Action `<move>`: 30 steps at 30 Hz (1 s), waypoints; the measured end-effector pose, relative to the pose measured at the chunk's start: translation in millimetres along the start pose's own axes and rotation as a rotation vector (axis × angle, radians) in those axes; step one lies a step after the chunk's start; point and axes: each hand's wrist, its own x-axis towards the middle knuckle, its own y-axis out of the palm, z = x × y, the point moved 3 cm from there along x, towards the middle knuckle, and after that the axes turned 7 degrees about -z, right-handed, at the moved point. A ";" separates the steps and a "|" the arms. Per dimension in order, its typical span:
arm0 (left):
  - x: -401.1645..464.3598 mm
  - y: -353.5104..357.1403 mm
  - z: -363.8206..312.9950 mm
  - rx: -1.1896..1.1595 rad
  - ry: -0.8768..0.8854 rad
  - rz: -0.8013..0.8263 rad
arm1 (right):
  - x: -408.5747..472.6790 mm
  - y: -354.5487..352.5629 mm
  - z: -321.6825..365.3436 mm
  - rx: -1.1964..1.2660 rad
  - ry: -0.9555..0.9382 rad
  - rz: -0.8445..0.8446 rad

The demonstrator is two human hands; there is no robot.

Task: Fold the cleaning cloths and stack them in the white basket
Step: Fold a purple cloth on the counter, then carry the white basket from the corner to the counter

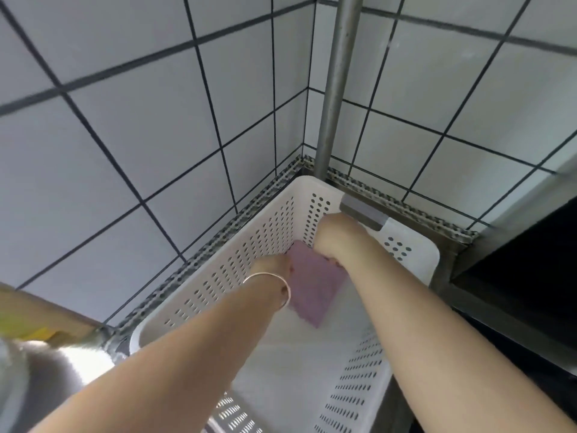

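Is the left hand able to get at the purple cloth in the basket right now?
Probably yes. The left hand is already down inside the white basket at the edge of the purple cloth, with nothing between them; the right hand is at the cloth's far end.

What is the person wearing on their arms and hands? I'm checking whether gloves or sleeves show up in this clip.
No gloves and no sleeves show: both forearms are bare up to the frame's edge. The left hand has a thin, light metallic bangle around the wrist. The right hand and its wrist wear nothing that shows.
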 end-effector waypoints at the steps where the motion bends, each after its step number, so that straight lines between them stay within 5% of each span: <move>1: -5.8 -9.0 -11.5 -0.057 0.010 -0.011 | -4.8 -14.5 -1.4 0.044 -0.056 -0.054; 6: -77.0 -107.8 -49.6 0.184 0.704 -0.236 | -42.3 -71.3 -5.4 0.399 -0.365 -0.488; 9: -102.2 -152.5 -23.2 0.246 0.840 -0.423 | -41.8 -63.5 -14.9 0.280 -0.386 -0.725; 12: -112.3 -171.7 21.8 0.114 0.759 -0.537 | -37.4 -45.3 -28.0 0.185 -0.314 -0.747; 15: -104.3 -176.3 81.5 -0.170 0.418 -0.582 | -33.7 -29.7 -38.1 0.110 -0.220 -0.699; 20: -111.3 -135.8 129.1 -0.582 -0.129 -0.250 | -25.0 -17.8 -44.3 0.084 -0.116 -0.596; 30: -139.9 -101.7 129.8 -0.713 -0.174 -0.123 | -13.4 -5.3 -50.8 0.152 -0.016 -0.613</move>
